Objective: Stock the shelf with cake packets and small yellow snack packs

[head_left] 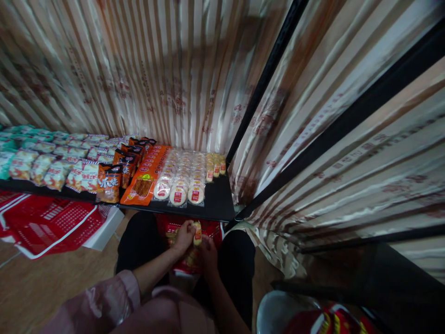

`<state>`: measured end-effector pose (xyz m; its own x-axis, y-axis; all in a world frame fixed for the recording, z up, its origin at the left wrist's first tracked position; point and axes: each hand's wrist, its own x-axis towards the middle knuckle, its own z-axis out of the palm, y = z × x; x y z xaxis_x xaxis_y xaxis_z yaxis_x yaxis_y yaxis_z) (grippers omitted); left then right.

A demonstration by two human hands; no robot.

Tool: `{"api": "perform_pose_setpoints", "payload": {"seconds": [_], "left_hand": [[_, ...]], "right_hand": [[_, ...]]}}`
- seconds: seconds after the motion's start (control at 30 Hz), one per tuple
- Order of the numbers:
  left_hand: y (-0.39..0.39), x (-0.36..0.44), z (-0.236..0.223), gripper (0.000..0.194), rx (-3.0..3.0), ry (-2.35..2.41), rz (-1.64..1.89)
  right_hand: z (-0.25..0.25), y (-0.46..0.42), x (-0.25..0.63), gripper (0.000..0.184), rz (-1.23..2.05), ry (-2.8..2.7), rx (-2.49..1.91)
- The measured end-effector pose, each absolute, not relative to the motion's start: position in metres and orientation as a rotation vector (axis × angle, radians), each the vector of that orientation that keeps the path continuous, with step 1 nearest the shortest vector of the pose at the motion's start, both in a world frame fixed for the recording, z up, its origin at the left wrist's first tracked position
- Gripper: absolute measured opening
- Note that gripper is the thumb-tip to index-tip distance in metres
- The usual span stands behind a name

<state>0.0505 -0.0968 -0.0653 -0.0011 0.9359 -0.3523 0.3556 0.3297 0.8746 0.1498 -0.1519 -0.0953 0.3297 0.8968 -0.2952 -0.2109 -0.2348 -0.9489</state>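
My left hand (183, 236) is closed on a small yellow snack packet (197, 233) with a red label, held upright just below the shelf's front edge. My right hand (209, 254) sits right beside it, lower, fingers curled down into a red bag (208, 229) of packets on my lap; what it grips is hidden. Above them the black shelf (217, 204) carries rows of round rice crackers (181, 183), a short row of matching yellow packets (214, 166), a flat orange packet (146, 178) and dark orange bags (110, 182).
More snack bags (45, 164) fill the shelf to the left. Striped curtain (156, 69) hangs behind, crossed by black poles (264, 79). A red and white carton (52, 222) lies on the wooden floor at left. A grey stool (281, 311) and red packaging (330, 322) sit at bottom right.
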Motion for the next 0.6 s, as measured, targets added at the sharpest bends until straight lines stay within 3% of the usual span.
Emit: {"api": "perform_pose_setpoints", "payload": {"seconds": [0.3, 0.6], "left_hand": [[-0.099, 0.058, -0.043, 0.030, 1.367, 1.476, 0.742], [-0.088, 0.070, -0.012, 0.007, 1.417, 1.306, 0.911]], "right_hand": [[-0.069, -0.152, 0.154, 0.032, 0.929, -0.907, -1.653], [-0.046, -0.137, 0.166, 0.036, 0.565, -1.114, -1.800]]}}
